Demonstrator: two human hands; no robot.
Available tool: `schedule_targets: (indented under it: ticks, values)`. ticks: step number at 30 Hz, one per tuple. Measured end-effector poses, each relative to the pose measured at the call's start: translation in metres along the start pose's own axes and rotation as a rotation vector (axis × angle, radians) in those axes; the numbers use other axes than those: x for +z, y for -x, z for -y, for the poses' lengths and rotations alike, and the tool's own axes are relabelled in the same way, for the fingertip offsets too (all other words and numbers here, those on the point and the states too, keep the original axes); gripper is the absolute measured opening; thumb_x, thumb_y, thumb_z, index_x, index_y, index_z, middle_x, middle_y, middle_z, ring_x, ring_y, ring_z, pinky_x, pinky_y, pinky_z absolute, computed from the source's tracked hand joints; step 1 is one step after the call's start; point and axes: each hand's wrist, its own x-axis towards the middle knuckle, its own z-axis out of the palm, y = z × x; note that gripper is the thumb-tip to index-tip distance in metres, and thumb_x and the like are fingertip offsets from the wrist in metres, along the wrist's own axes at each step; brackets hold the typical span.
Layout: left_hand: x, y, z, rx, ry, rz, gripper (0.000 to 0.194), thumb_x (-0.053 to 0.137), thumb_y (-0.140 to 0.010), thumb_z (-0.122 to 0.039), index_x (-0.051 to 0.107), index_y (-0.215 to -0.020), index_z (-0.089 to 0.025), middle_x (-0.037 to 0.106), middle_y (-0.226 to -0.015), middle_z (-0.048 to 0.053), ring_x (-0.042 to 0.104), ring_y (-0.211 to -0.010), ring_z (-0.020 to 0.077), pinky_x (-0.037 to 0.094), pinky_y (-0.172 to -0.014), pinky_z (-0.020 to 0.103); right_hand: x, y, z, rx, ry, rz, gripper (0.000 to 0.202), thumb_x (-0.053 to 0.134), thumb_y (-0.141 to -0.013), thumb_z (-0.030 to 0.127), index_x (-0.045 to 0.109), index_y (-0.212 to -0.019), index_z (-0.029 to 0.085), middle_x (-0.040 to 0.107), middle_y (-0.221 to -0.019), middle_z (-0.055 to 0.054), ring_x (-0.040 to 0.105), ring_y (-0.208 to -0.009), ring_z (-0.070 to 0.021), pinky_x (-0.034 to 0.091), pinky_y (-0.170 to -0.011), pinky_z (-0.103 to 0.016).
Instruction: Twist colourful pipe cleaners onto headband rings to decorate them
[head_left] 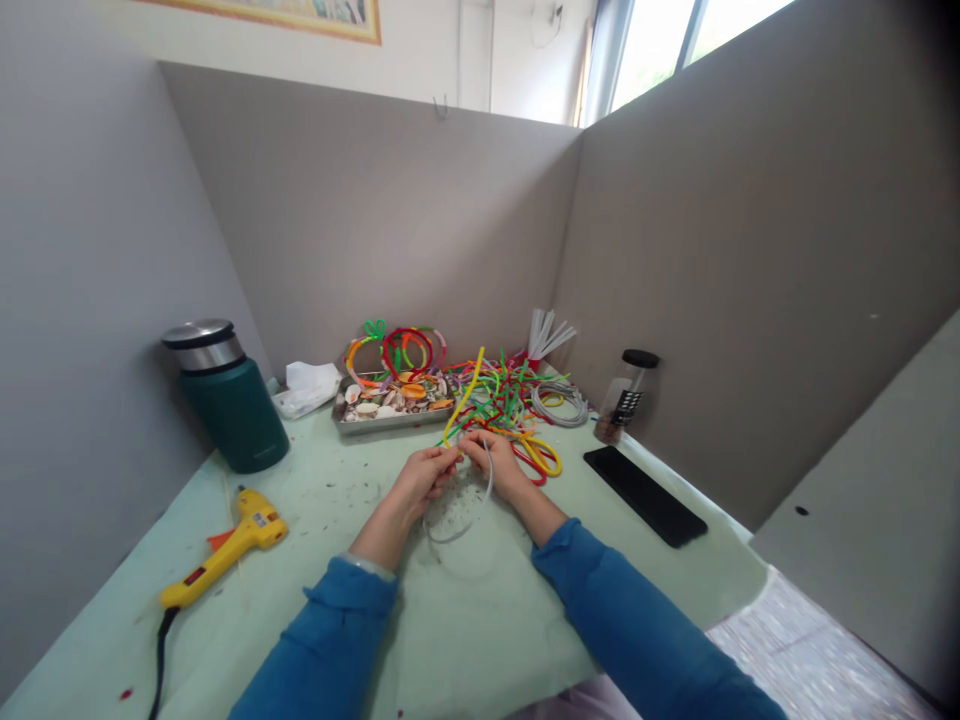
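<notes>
Your hands meet on the near side of the metal tray (396,425), just off its right-hand end. Your left hand (421,476) is closed, thumb and fingertips pinching the thin grey loop (490,480); your right hand (496,463) pinches it too, its fingertips close against those of the left. The loop curves down toward you, nearer to you than the tray. A yellow strip (466,395) starts from between your fingertips and slants up past the tray's right end. Your fingers hide how loop and strip join, so I cannot tell which fingertip presses on which.

The tray holds a heap of shells (405,395), and coloured rings (385,352) stand up at its back. Just right of the tray you have a tangle of coloured strips (510,392), with a grey coil (579,408) beyond that on the same side. White sticks (546,335) rise farther back to the right of the tray. Well off to its right are a black-lidded clear container (625,398) and a flat black object (645,495), the latter nearer to you. Left of the tray lie white tissues (309,388), then a green bottle (232,412); a yellow glue gun (225,555) lies to its left and nearer to you.
</notes>
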Motion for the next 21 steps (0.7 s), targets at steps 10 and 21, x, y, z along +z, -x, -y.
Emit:
schedule_targets:
  ticks: [10, 21]
  values:
    - [0.0000, 0.0046, -0.0074, -0.054, 0.046, 0.048, 0.034, 0.072, -0.064, -0.039, 0.054, -0.078, -0.014, 0.042, -0.050, -0.007, 0.019, -0.033, -0.0004, 0.004, -0.037, 0.019, 0.0003, 0.0005, -0.0005, 0.044, -0.130, 0.091, 0.025, 0.061, -0.073, 0.041, 0.060, -0.068, 0.017, 0.044, -0.052, 0.004, 0.034, -0.047, -0.0086, 0.024, -0.046, -0.023]
    - [-0.0030, 0.0029, -0.0046, -0.049, 0.096, 0.131, 0.035, 0.072, -0.064, -0.040, 0.053, -0.074, -0.014, 0.043, -0.052, -0.006, 0.020, -0.035, -0.0006, 0.005, -0.036, 0.019, 0.0013, 0.0002, -0.0009, 0.087, -0.245, 0.124, 0.028, 0.064, -0.071, 0.043, 0.057, -0.066, 0.016, 0.045, -0.052, 0.004, 0.037, -0.047, -0.0078, 0.029, -0.047, -0.022]
